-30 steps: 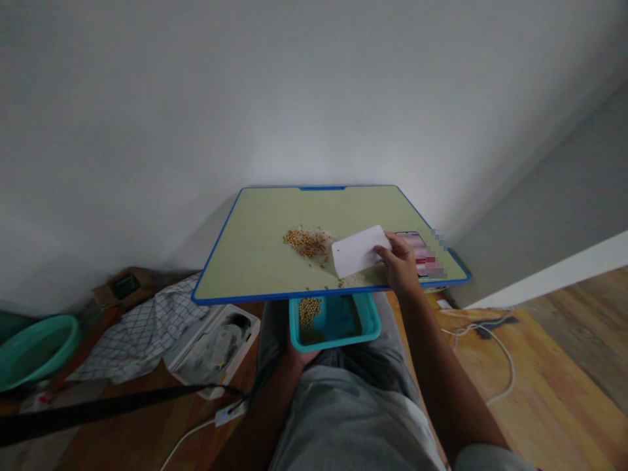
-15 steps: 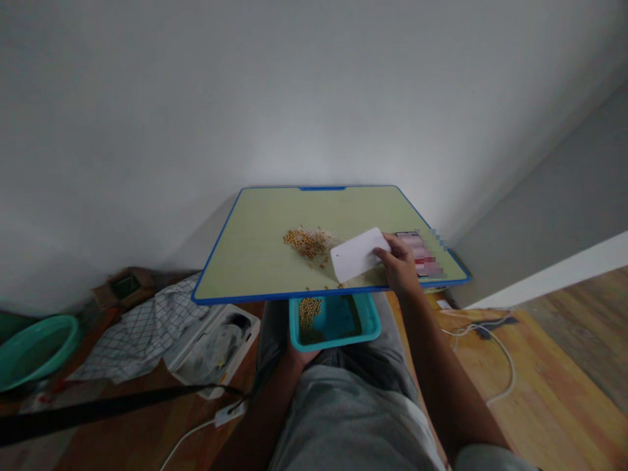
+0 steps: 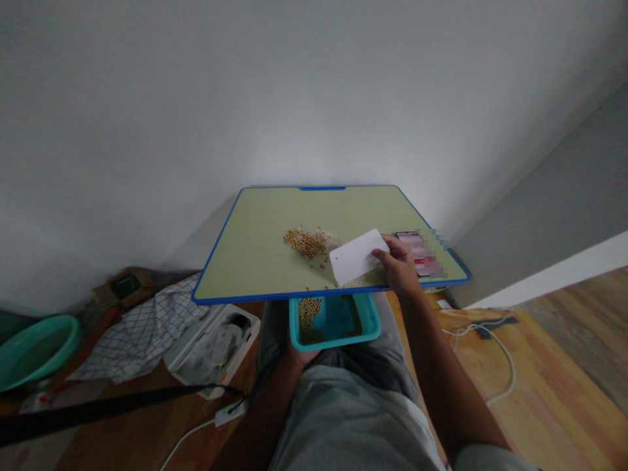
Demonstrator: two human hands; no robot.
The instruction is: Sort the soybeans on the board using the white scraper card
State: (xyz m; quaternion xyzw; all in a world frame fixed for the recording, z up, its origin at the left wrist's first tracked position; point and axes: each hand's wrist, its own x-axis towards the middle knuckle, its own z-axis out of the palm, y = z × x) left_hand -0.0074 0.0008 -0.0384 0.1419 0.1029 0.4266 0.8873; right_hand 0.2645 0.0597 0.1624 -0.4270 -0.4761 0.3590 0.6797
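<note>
table, tray and card: right hand gripping the card

wall: pale, plain, behind everything. wooden floor visible at both sides. table: yellow-green top, blue rim, far edge close to the wall. on the floor to the left: checked cloth, with a green basin to its left.

turquoise tray: at the lap, its far end hidden under the table's front edge. yellow kernels lie at its left; darker grains line its right end. left hand touches the tray from below at the near left corner; fingers hidden, so cannot tell whether they are closed.

right hand: over the table's right half, gripping the white card by its right end, thumb on top. card tilted, lower left corner near the front rim; contact with the tabletop not clear. phone just right of the hand, partly blurred out.

smallest: kernel heap left of the card, yellow mixed with fine pale grains; a few strays nearer the front rim.
</note>
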